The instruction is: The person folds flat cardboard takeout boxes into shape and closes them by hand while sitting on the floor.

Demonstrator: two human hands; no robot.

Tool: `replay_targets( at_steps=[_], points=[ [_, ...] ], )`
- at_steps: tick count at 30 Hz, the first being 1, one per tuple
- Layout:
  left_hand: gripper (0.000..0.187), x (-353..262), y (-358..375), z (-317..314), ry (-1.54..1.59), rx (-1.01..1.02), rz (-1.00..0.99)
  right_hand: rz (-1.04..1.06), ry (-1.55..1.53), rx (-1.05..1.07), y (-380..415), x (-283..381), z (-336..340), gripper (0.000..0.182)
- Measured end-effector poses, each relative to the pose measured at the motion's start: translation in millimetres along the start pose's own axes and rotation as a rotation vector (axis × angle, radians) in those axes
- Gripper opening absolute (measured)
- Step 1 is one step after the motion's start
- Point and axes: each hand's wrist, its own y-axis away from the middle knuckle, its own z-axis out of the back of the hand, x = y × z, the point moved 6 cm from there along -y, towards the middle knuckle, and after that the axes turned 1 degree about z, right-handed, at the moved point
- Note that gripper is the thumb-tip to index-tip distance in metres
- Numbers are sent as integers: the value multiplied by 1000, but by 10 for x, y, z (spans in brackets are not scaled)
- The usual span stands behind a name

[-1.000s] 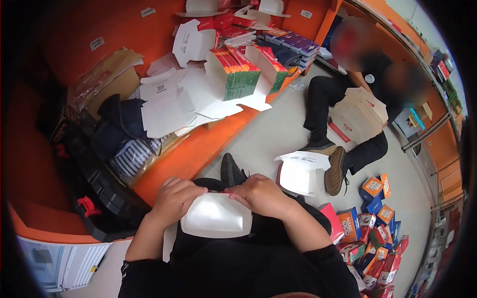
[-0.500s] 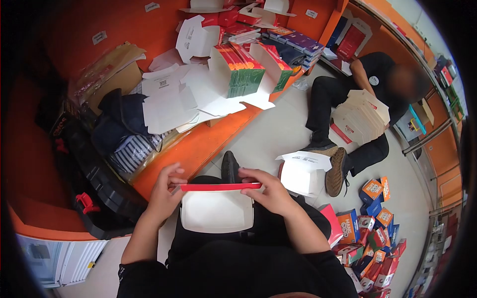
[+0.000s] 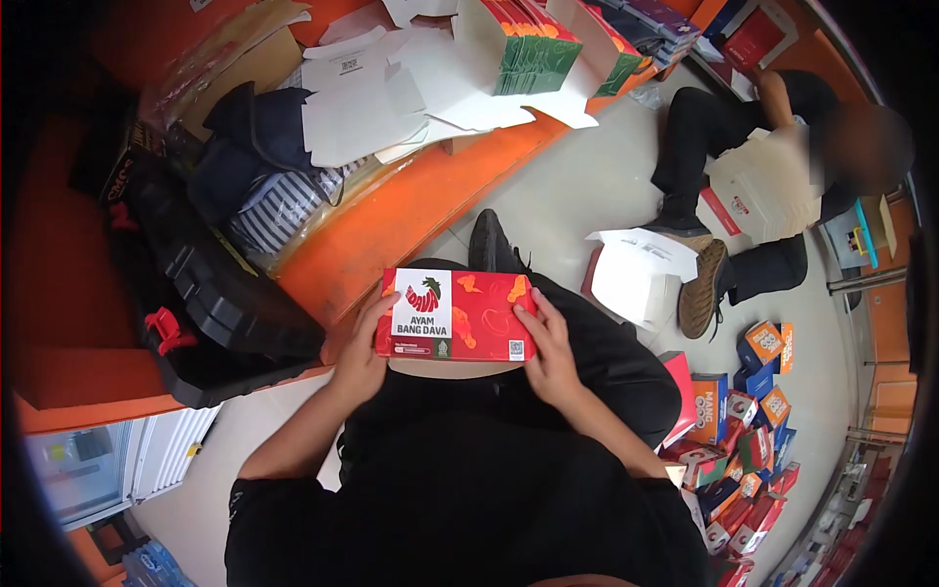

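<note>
A red cardboard food box [image 3: 484, 338], its top printed "AYAM BANG DAVA" beside a white logo panel, is held over my lap. My left hand [image 3: 361, 350] grips its left end, with the fingers curled at the side and partly hidden. At the opposite end, my right hand [image 3: 551, 354] is closed on the right edge, its thumb near the printed code. A pale strip of the box shows below the red lid.
An orange shelf [image 3: 391, 225] bears flat white cartons [image 3: 362, 103] and stacked red-green cartons [image 3: 538, 59]. A black case [image 3: 196, 313] stands left. Right, a person [image 3: 831, 161] sits with flat cartons, near an open white box [image 3: 641, 279] and a pile of folded boxes [image 3: 743, 440].
The box's lid has come down, so its printed red top faces me instead of the white inside. Both hands now hold its ends. The view has shifted.
</note>
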Motion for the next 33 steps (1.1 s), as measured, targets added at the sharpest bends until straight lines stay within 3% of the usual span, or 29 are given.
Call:
replay_targets(
  at_steps=[1,4,7,10,16,24,29,33],
  points=[
    [48,-25,29,-33,-24,-59,-60,-25,-102,54,49,12,-104,58],
    [46,-20,-13,-21,-35,-65,14,-78,-172,43,78,33,-143,63],
    [48,-50,-107,29,-153,-20,44,-306,-627,32,20,-130,-201,62],
    [54,-240,-170,90,-238,-2,-26,-395,-854,52,-137,-87,-77,57],
    [58,-268,-84,173,-295,37,-10,-308,-699,40,-159,-50,-28,46],
    [68,-76,-38,243,-2,106,95,-152,-343,232,-125,237,16,74],
    [75,-175,-71,343,-119,156,49,-225,-354,399,-80,344,-12,86],
    [83,-128,-53,334,122,195,56,-209,-483,430,-76,345,-23,86]
  ],
)
